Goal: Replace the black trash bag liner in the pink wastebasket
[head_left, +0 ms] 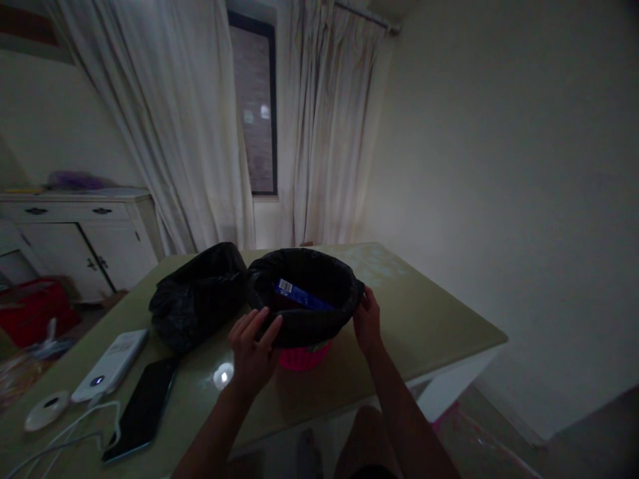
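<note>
A pink plastic basket (302,359) stands on the table in front of me, lined with a black garbage bag (309,327) folded over its rim. Inside lies a blue box (305,297) with a white barcode label. My left hand (253,349) grips the bag at the near left rim, fingers curled over the edge. On the right side of the rim, my right hand (367,320) pinches the bag, its thumb partly hidden. A second black garbage bag (197,306) sits crumpled and partly open just left of the basket.
On the table's left are a white power bank (110,366), a dark phone (142,409), a white oval device (46,410) and a white cable (118,419). The tabletop (429,313) extends right towards a wall. A red bag (37,311) rests beyond the table, near a white cabinet (64,243).
</note>
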Available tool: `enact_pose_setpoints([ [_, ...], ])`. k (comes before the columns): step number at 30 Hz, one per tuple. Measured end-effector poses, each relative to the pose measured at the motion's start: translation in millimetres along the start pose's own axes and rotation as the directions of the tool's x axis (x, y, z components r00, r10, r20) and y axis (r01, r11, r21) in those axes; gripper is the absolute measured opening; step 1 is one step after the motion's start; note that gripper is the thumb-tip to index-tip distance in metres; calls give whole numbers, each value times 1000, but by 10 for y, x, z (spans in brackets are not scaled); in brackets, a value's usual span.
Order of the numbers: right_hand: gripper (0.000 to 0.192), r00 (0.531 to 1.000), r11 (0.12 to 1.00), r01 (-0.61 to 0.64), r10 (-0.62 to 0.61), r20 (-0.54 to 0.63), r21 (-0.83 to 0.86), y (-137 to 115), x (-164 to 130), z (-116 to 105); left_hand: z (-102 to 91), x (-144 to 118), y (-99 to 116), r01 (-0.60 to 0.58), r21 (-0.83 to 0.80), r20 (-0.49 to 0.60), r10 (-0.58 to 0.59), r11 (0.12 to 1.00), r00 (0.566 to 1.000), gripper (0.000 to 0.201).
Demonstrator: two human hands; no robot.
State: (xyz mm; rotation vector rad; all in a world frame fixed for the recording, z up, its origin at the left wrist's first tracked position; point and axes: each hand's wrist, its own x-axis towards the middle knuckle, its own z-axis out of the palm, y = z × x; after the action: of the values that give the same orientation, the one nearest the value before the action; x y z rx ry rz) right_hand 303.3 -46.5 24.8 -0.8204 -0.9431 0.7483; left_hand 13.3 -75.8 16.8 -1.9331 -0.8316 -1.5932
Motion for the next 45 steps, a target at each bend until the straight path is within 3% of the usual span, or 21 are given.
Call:
enact_pose_setpoints([
  [3, 50, 999, 995, 30, -26, 45, -95, 11, -26, -74, -77, 288, -37, -147, -76, 197, 159, 986, 967, 44],
  [7, 53, 994, 985, 107, -107, 4, -135, -95, 3, -73, -125, 606, 45, -89, -155, 258, 127, 984, 958, 19],
  [10, 60, 982, 944, 182, -189, 1, -274, -293, 218, -50, -128, 707, 148, -63, -136, 291, 100, 989, 952, 23],
  [13, 70, 982, 842, 190, -168, 90, -505, -532, 628, -14, -132, 748, 228, -52, -146, 274, 91, 988, 957, 27],
  [15, 65, 956, 711, 290, -195, 217, -641, -694, 927, 73, -135, 774, 263, -33, -139, 276, 71, 990, 958, 26],
  [17, 55, 898, 664, 405, -159, 410, -629, -842, 1168, 253, -132, 804, 293, -17, -134, 287, 55, 991, 956, 26],
  [20, 53, 765, 765, 442, -49, 642, -468, -976, 1337, 705, -108, 845, 351, -25, -143, 300, 67, 989, 952, 24],
  [24, 56, 619, 932, 272, 21, 785, -239, -981, 1229, 1437, -33, 879, 454, -31, -134, 352, 77, 990, 933, 14],
  [26, 61, 592, 976, 170, 8, 806, -134, -1006, 1108, 1705, -4, 878, 486, 5, -109, 385, 37, 994, 922, 8],
  [28, 66, 639, 993, 108, -40, 769, -38, -1108, 1003, 1817, -11, 850, 482, 58, -107, 398, -11, 993, 917, 7],
  [30, 62, 747, 993, 83, -115, 655, 79, -1277, 956, 1747, -67, 780, 441, 95, -141, 359, -39, 986, 933, 17],
  [33, 48, 897, 962, 108, -202, 393, 249, -1531, 1008, 1376, -197, 607, 330, 125, -127, 196, -99, 984, 976, 34],
  [36, 42, 963, 940, 154, -212, 167, 303, -1649, 1093, 907, -264, 452, 199, 250, -29, 45, -248, 968, 968, 32],
  [38, 43, 982, 950, 126, -161, 103, 286, -1647, 1081, 647, -237, 421, 112, 407, -45, 28, -406, 912, 913, 27],
  [39, 44, 987, 961, 95, -126, 105, 259, -1632, 1048, 542, -207, 431, 69, 501, -104, 51, -499, 859, 865, 30],
  [40, 47, 989, 973, 58, -87, 121, 222, -1612, 1001, 453, -173, 455, 26, 599, -188, 97, -592, 778, 800, 40],
  [43, 51, 985, 996, -5, -11, 174, 92, -1549, 817, 251, -88, 563, -105, 797, -437, 286, -775, 418, 563, 75],
  [44, 46, 984, 998, 9, -21, 179, 65, -1534, 757, 197, -76, 596, -147, 818, -470, 334, -791, 332, 513, 78],
  [45, 39, 982, 998, 42, -51, 182, 52, -1526, 701, 146, -74, 621, -185, 828, -475, 366, -789, 298, 494, 76],
])
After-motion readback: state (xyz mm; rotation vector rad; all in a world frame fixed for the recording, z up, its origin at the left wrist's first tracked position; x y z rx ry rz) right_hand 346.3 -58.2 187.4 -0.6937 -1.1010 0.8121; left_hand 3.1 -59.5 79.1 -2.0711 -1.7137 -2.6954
